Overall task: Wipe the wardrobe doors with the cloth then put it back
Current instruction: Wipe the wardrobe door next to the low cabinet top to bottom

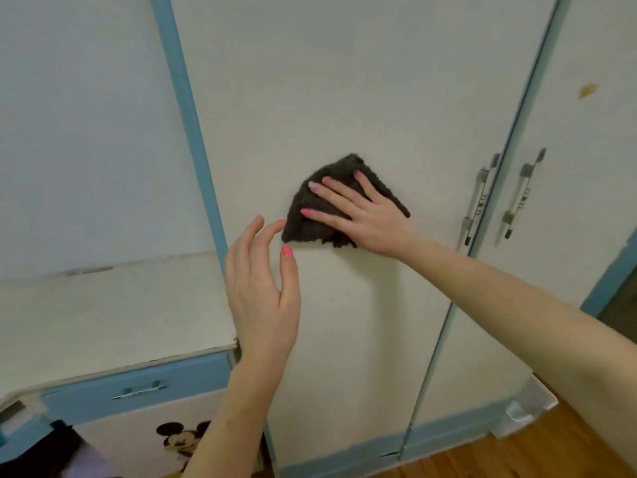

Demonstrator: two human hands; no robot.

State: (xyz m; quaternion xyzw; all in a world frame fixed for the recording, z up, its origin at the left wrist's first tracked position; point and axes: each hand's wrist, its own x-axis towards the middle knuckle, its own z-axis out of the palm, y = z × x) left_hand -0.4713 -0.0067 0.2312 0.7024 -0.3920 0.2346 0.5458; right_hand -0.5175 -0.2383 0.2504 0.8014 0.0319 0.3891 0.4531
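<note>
A dark grey cloth (312, 222), folded into a rough triangle, lies flat against the cream left wardrobe door (344, 81). My right hand (365, 215) presses it onto the door with the fingers spread over it. My left hand (262, 288) hovers just left of and below the cloth, fingers apart and holding nothing; its fingertips are close to the cloth's lower left corner. The right wardrobe door (586, 167) is shut and has a small brown stain (587, 90) near its top.
Two grey handles (479, 198) (522, 193) sit on either side of the gap between the doors. A low cream cabinet top (103, 322) with a blue drawer (138, 388) stands at the left. Blue trim frames the wardrobe. Wooden floor (551, 450) shows at the lower right.
</note>
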